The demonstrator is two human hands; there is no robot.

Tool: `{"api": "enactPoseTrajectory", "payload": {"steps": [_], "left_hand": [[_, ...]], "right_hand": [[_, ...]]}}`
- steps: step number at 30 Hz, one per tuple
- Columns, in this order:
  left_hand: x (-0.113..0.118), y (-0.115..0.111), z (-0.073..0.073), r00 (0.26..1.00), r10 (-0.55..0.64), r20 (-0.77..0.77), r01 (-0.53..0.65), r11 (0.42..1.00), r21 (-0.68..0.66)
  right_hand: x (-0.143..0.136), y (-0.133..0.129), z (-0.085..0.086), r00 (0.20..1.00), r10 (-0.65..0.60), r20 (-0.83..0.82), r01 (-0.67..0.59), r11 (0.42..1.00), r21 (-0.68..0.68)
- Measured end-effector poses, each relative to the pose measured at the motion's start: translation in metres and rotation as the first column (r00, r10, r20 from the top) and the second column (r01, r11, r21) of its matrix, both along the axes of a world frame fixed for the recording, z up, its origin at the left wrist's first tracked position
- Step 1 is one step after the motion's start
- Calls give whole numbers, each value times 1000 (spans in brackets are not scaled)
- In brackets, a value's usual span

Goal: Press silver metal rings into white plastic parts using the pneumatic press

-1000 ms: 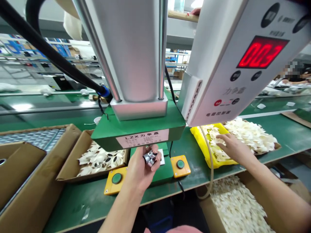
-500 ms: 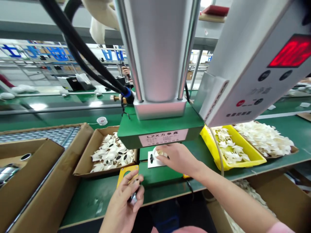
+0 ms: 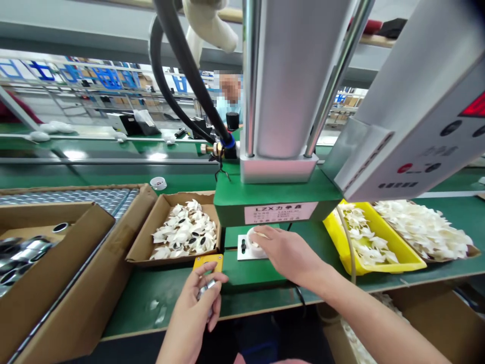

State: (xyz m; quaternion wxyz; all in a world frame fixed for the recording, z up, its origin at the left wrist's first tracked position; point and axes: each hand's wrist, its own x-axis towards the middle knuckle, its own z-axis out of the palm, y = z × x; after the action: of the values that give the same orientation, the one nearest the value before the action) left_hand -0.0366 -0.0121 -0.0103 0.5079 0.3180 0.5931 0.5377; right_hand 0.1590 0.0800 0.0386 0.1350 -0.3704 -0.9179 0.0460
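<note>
My left hand (image 3: 195, 303) is closed around a shiny metal ring (image 3: 206, 288), beside a yellow button box (image 3: 212, 261) at the bench front. Under the green press head (image 3: 278, 215), a white mounting plate (image 3: 241, 255) carries a round white holder (image 3: 250, 236). My right hand (image 3: 291, 253) reaches in from the right, its fingers pinched on a cream-white plastic piece (image 3: 261, 234) at the top of that holder. Those fingers hide part of the piece and of the holder.
A cardboard tray (image 3: 137, 250) of white pieces, some with dark rings, stands left of the press. Farther left, a carton (image 3: 91, 237) holds metal rings. At right are a yellow bin (image 3: 411, 262) and a pile of white pieces (image 3: 428, 230). A person (image 3: 229, 103) is beyond the bench.
The view has shifted left, so the press appears farther right. My left fingers have turned the metal ring, which shows more now. My right hand stays at the holder.
</note>
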Motion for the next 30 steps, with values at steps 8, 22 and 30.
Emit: {"api": "enactPoseTrajectory", "payload": {"steps": [8, 22, 30], "left_hand": [[-31, 5, 1, 516, -264, -815, 72, 961, -266], [-32, 15, 10, 350, -469, -811, 135, 882, -451], [-15, 2, 28, 937, 19, 350, -6, 999, -39]], "right_hand": [[71, -36, -56, 897, -331, -293, 321, 943, -85], [84, -47, -58, 910, -412, -40, 405, 906, -124], [64, -43, -35, 629, -572, -527, 98, 730, -676]]}}
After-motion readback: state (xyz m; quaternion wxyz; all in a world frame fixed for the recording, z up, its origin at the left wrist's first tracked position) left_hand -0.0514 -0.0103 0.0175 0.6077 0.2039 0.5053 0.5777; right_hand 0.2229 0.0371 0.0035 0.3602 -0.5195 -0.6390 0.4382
